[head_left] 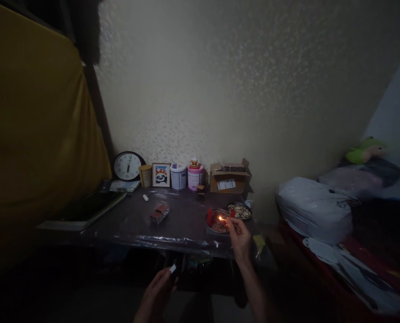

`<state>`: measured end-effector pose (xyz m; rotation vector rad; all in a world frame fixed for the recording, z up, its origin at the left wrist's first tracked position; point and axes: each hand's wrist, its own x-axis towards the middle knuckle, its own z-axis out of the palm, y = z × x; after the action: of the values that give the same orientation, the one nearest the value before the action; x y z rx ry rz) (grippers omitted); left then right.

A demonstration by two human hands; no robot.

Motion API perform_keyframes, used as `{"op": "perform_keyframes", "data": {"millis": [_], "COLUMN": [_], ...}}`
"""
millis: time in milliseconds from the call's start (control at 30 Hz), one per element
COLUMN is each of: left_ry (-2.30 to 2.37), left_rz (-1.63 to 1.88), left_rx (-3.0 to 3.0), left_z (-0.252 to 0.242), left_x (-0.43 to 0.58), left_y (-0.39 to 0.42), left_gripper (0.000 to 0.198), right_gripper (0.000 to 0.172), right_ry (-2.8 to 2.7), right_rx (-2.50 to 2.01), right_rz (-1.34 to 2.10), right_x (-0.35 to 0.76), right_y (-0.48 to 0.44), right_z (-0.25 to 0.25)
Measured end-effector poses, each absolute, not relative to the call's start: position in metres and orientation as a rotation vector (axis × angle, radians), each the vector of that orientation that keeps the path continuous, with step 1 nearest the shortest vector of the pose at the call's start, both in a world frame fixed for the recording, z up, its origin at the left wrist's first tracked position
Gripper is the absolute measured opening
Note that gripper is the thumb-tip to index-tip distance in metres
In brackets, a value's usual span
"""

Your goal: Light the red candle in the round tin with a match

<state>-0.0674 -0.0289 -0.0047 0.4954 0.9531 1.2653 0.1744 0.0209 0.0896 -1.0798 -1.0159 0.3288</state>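
Note:
My right hand (241, 240) pinches a burning match (224, 219), its flame glowing at the left tip. It is above the near side of a round dish (208, 224) with two upright red pieces (209, 215) and small bits in it. Just behind and to the right, a second round dish (250, 217) is filled with pale matchsticks (239, 210). Low in front of the table edge, my left hand (156, 289) is closed on a small white object (172, 268), whose kind I cannot make out in the dim light.
On the plastic-covered table (183, 215) lie a wrapped brown packet (159, 212) and a small white piece (145, 197). Along the wall stand a clock (128, 166), a framed panda picture (161, 175), tins (178, 176) and a cardboard box (229, 177). White bags (314, 208) are at right.

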Motion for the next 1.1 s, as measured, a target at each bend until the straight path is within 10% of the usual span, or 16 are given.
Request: {"op": "perform_keyframes", "data": {"millis": [1100], "left_ry": [0.889], "left_rz": [1.205], "left_rx": [0.514], "left_z": [0.009], "left_x": [-0.068], "left_y": [-0.031], "left_gripper": [0.033], "right_gripper": [0.018], "right_ry": [-1.058], "right_rx": [-1.108], "right_rz": [0.327], "right_x": [0.167], "right_y": [0.084], "right_z": [0.086]}}
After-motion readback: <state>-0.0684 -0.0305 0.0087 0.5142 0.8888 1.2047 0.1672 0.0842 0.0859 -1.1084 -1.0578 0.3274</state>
